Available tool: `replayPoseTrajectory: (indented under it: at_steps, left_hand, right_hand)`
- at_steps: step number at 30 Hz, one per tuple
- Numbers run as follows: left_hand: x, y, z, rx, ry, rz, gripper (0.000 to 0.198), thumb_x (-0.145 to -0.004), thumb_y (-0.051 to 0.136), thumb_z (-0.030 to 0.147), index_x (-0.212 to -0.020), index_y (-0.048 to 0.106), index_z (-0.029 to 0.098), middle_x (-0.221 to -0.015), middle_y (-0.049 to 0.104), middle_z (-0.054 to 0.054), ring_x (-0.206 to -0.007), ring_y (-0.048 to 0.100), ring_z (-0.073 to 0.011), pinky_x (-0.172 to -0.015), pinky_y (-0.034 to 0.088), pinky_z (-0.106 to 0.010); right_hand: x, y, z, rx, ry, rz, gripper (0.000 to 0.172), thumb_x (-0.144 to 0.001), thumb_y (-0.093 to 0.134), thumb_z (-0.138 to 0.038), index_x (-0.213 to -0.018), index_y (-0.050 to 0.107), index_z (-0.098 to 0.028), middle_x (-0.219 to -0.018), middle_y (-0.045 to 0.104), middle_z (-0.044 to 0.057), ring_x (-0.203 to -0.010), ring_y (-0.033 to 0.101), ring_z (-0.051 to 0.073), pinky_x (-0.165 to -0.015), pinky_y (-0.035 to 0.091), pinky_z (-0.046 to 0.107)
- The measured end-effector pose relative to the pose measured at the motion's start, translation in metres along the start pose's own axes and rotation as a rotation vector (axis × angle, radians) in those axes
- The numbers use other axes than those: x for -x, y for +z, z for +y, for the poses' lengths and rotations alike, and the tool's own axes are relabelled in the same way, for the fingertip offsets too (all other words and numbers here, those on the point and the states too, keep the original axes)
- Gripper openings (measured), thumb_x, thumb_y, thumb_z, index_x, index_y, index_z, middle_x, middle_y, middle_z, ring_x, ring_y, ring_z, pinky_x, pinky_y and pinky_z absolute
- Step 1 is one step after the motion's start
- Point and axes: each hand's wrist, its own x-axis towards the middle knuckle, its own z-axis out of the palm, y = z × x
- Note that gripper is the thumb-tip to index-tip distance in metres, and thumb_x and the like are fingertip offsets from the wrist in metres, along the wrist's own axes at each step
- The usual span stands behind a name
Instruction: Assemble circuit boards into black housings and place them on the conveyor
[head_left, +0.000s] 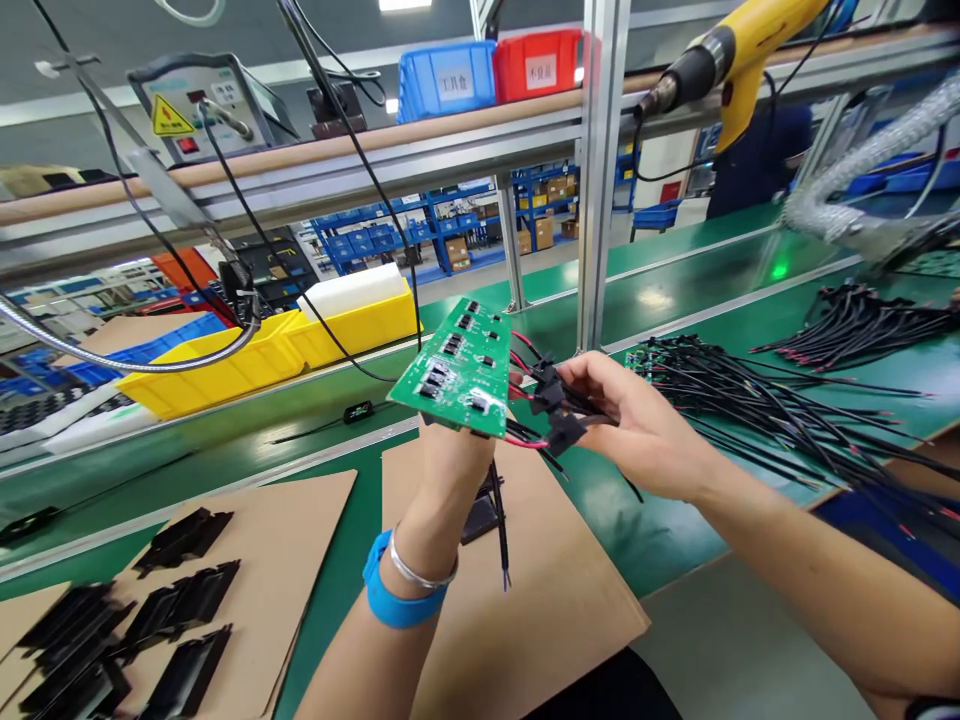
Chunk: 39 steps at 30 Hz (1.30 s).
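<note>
- Our left hand [459, 465] sits under the flat green circuit board [459, 365]; fingers hidden, cannot tell how they close.
- Our right hand [637, 425], right of the board, pinches the cluster of blocky black plastic connectors [564, 432].
- Thin red insulated wires [526, 441] bridge board and connectors: we'd keep them slack, sparing the joints.
- Black sheathed cable [501, 535] hangs below our left hand; best kept from snagging.
- We'd steady the board by its edges.

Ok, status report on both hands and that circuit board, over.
Left hand under green circuit board, fingers hidden. Right hand gripping black connectors. Board above cardboard, red wires at its edge. Black cable dangling below, might snag.
</note>
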Motion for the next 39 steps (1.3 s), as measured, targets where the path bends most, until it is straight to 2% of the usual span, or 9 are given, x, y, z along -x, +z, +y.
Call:
replayPoseTrajectory:
  at_steps: [7, 21, 24, 27, 30, 33, 34, 36, 39]
  left_hand:
    - [0.004, 0.007, 0.030, 0.170, -0.047, 0.030, 0.023, -0.063, 0.081, 0.026, -0.066, 0.060, 0.018, -0.072, 0.064, 0.001, -0.064, 0.062, -0.0142, -0.060, 0.052, -0.026]
    - [0.007, 0.001, 0.015, -0.130, 0.101, 0.121, 0.008, -0.083, 0.063, 0.022, -0.084, 0.055, 0.020, -0.083, 0.062, -0.001, -0.073, 0.060, -0.0150, -0.069, 0.049, -0.028]
    - [0.004, -0.009, 0.032, -0.230, 0.086, 0.074, 0.018, -0.083, 0.060, 0.019, -0.099, 0.054, 0.022, -0.089, 0.062, -0.002, -0.078, 0.062, -0.0176, -0.070, 0.050, -0.029]
    - [-0.006, -0.037, 0.064, -0.377, 0.026, -0.033, 0.031, -0.069, 0.070, 0.010, -0.096, 0.061, 0.022, -0.081, 0.063, -0.001, -0.073, 0.061, -0.0195, -0.069, 0.049, -0.029]
    - [-0.004, -0.072, 0.094, -0.581, -0.154, -0.286, 0.029, -0.055, 0.075, 0.003, -0.078, 0.069, 0.019, -0.067, 0.062, 0.000, -0.060, 0.057, -0.0200, -0.058, 0.046, -0.028]
    - [0.025, -0.090, 0.094, -0.754, -0.560, -0.783, 0.014, -0.067, 0.073, 0.016, -0.080, 0.069, 0.022, -0.074, 0.066, 0.000, -0.070, 0.061, -0.0213, -0.058, 0.045, -0.025]
    - [0.039, -0.092, 0.085, -0.721, -0.730, -0.905, 0.006, -0.075, 0.070, 0.025, -0.079, 0.068, 0.022, -0.073, 0.065, 0.001, -0.069, 0.061, -0.0194, -0.057, 0.044, -0.024]
    - [0.067, -0.093, 0.054, -0.586, -1.039, -0.992, 0.030, -0.084, 0.061, 0.049, -0.075, 0.062, 0.020, -0.061, 0.059, 0.002, -0.053, 0.057, -0.0144, -0.049, 0.042, -0.022]
    - [0.095, -0.091, -0.002, -0.534, -1.211, -1.001, 0.053, -0.083, 0.051, 0.067, -0.062, 0.054, 0.019, -0.049, 0.053, 0.002, -0.034, 0.038, -0.0087, -0.036, 0.031, -0.021]
  right_hand:
    - [0.000, 0.002, -0.008, 0.049, 0.060, -0.143, 0.026, -0.085, 0.060, -0.043, -0.095, 0.055, -0.020, -0.086, 0.056, 0.002, -0.082, 0.051, 0.021, -0.071, 0.043, 0.031]
    - [-0.002, 0.031, 0.002, -0.188, 0.047, -0.280, 0.032, -0.087, 0.063, -0.047, -0.101, 0.053, -0.019, -0.096, 0.060, 0.005, -0.089, 0.056, 0.021, -0.077, 0.048, 0.033]
    - [-0.001, 0.027, -0.002, -0.341, 0.108, -0.313, 0.039, -0.084, 0.063, -0.050, -0.103, 0.050, -0.019, -0.084, 0.058, 0.002, -0.072, 0.059, 0.018, -0.068, 0.050, 0.031]
    - [-0.002, -0.003, -0.012, -0.192, 0.195, -0.405, 0.033, -0.086, 0.061, -0.047, -0.104, 0.053, -0.021, -0.072, 0.051, -0.002, -0.053, 0.050, 0.012, -0.048, 0.042, 0.024]
    - [-0.010, -0.044, -0.021, 0.140, 0.136, -0.466, 0.026, -0.088, 0.058, -0.049, -0.092, 0.061, -0.023, -0.067, 0.051, -0.001, -0.052, 0.046, 0.012, -0.043, 0.035, 0.023]
    - [-0.022, -0.063, -0.017, 0.357, 0.151, -0.686, 0.036, -0.091, 0.053, -0.051, -0.070, 0.060, -0.022, -0.059, 0.054, -0.001, -0.050, 0.048, 0.014, -0.044, 0.034, 0.025]
    - [-0.026, -0.060, -0.010, 0.391, 0.219, -0.815, 0.040, -0.092, 0.051, -0.050, -0.065, 0.058, -0.022, -0.055, 0.055, -0.001, -0.048, 0.049, 0.014, -0.044, 0.034, 0.026]
    - [-0.034, -0.043, 0.012, 0.418, 0.324, -1.021, 0.037, -0.089, 0.056, -0.044, -0.059, 0.058, -0.021, -0.050, 0.054, -0.001, -0.043, 0.048, 0.014, -0.043, 0.033, 0.026]
    - [-0.042, 0.003, 0.057, 0.351, 0.160, -1.010, 0.019, -0.070, 0.076, -0.035, -0.069, 0.066, -0.019, -0.059, 0.059, -0.002, -0.051, 0.053, 0.014, -0.046, 0.034, 0.024]
